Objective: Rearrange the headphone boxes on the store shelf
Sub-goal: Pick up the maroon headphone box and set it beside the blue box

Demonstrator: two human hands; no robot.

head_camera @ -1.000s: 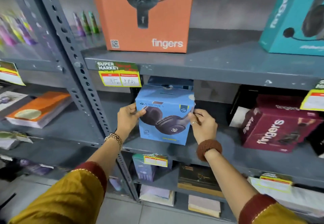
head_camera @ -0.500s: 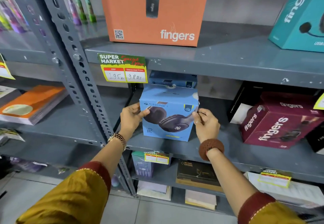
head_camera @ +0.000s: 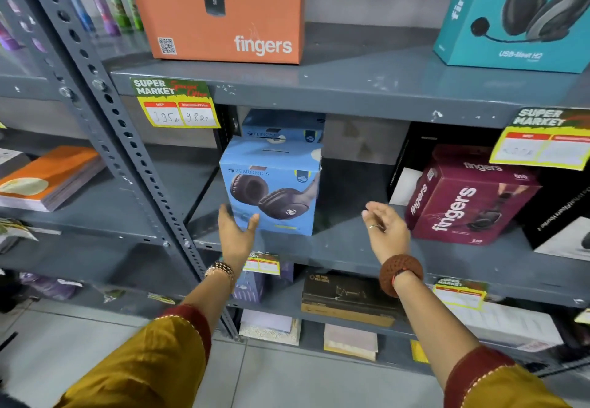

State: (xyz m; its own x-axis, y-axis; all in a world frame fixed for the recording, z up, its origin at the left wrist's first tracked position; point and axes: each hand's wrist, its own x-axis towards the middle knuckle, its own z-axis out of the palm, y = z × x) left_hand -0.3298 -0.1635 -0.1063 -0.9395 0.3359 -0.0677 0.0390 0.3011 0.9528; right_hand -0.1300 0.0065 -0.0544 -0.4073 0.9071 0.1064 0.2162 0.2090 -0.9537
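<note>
A light blue Zebronics headphone box (head_camera: pixel 271 190) stands upright on the middle grey shelf (head_camera: pixel 351 248), with a second blue box (head_camera: pixel 282 128) right behind it. My left hand (head_camera: pixel 234 232) is open at the front box's lower left corner, fingers spread, holding nothing. My right hand (head_camera: pixel 384 230) is open too, well to the right of the box and apart from it. A maroon "fingers" box (head_camera: pixel 463 203) sits further right on the same shelf. On the shelf above stand an orange "fingers" box (head_camera: pixel 223 11) and a teal headset box (head_camera: pixel 517 14).
A perforated grey upright (head_camera: pixel 105 113) rises left of the blue box. Yellow price tags (head_camera: pixel 177 104) hang on the shelf edges. Black boxes (head_camera: pixel 562 216) stand at the far right. Books (head_camera: pixel 48 177) lie on the left bay; flat packs (head_camera: pixel 348 299) fill the shelf below.
Both hands have let go of the blue box, which now stands on the shelf. My right hand has moved off to the right; my left has dropped to the box's lower corner.
</note>
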